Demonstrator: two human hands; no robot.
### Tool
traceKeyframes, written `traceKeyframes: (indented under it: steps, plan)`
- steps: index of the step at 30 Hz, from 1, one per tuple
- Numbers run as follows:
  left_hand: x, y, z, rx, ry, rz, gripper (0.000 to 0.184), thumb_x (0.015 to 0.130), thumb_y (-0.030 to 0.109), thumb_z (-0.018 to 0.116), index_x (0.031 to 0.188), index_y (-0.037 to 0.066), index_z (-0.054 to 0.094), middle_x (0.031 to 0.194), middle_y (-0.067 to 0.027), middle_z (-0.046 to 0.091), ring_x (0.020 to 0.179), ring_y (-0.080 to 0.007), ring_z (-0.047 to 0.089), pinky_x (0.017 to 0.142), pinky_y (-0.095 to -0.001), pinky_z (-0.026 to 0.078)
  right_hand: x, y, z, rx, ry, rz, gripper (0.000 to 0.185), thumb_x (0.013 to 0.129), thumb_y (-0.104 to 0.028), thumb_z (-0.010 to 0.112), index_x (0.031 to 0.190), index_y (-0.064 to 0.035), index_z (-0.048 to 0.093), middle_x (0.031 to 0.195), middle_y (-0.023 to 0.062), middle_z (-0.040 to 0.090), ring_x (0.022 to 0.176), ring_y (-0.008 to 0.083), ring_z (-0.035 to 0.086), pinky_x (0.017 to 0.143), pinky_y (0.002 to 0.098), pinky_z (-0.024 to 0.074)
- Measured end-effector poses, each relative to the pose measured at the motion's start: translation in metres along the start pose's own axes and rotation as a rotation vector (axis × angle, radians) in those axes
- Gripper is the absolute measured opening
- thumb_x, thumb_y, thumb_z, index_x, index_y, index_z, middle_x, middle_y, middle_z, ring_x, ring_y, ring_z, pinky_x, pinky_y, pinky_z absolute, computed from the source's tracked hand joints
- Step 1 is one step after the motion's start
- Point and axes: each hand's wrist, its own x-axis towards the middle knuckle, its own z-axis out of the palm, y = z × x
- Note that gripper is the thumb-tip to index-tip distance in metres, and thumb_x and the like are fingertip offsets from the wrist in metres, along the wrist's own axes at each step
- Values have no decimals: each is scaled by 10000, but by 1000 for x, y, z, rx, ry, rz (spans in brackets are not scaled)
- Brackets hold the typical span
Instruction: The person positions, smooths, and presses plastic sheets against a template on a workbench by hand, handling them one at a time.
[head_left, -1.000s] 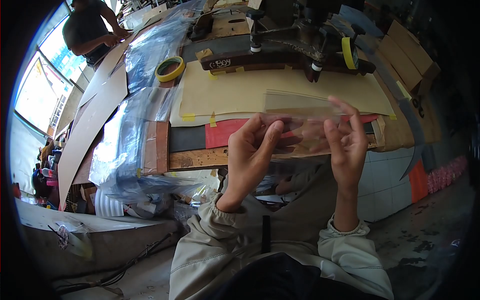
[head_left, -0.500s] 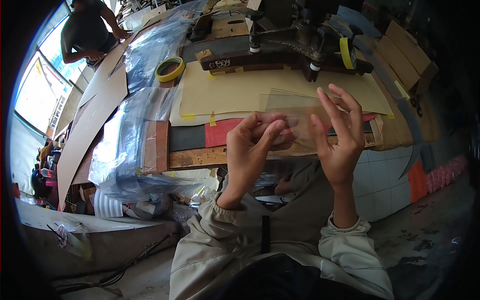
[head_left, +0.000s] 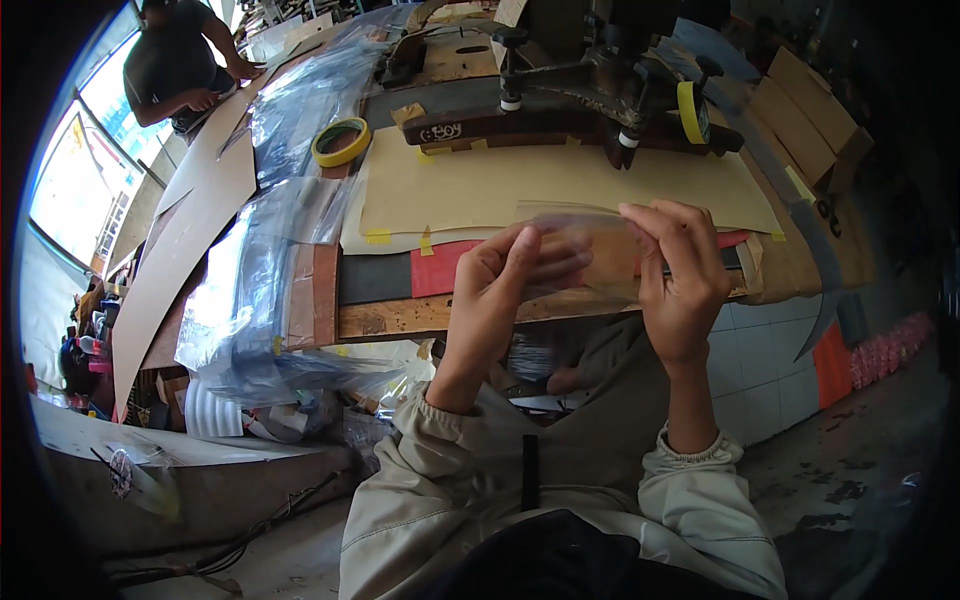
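A thin, see-through plastic sheet (head_left: 610,255) hangs between my two hands, just above the front edge of the worktable. Its upper right edge is pinched between the thumb and fingers of my right hand (head_left: 685,275). At its left end, my left hand (head_left: 490,285) grips the plastic, thumb in front. The fingers of that hand are slightly blurred and show through the film. Below and behind the sheet lies a cream-coloured board (head_left: 460,185) with small yellow tape pieces, and a red strip (head_left: 437,268) shows along the table front.
A dark metal clamp bar (head_left: 560,128) spans the board. One yellow tape roll (head_left: 341,143) lies at left; another tape roll (head_left: 692,112) hangs on the clamp. Clear plastic bags (head_left: 225,290) cover the table's left side. A cardboard box (head_left: 812,115) stands right. Another person (head_left: 180,65) works back left.
My right hand has moved from spread fingers to a pinch on the sheet's upper edge. The sheet has shifted slightly lower, and my left fingers have straightened somewhat behind it.
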Motion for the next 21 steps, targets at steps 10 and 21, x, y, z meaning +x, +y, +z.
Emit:
traceKeyframes:
  steps: [10, 21]
  plan:
    - [8, 11, -6, -236, 27, -100, 471, 1039, 288, 354, 1328, -72, 450, 1278, -262, 552, 1181, -316, 575, 975, -424, 514, -5, 3, -5, 174, 60, -143, 216, 803, 95, 627, 954, -60, 644, 1143, 154, 593, 1000, 288, 630, 755, 340, 554]
    - [6, 15, -1, -138, -23, -80, 489, 1052, 292, 330, 1325, -95, 449, 1242, -241, 590, 1169, -307, 588, 973, -390, 513, 4, -1, 5, 619, 110, 270, 262, 869, 60, 622, 1118, -19, 601, 1028, 83, 576, 906, 126, 616, 727, 249, 564]
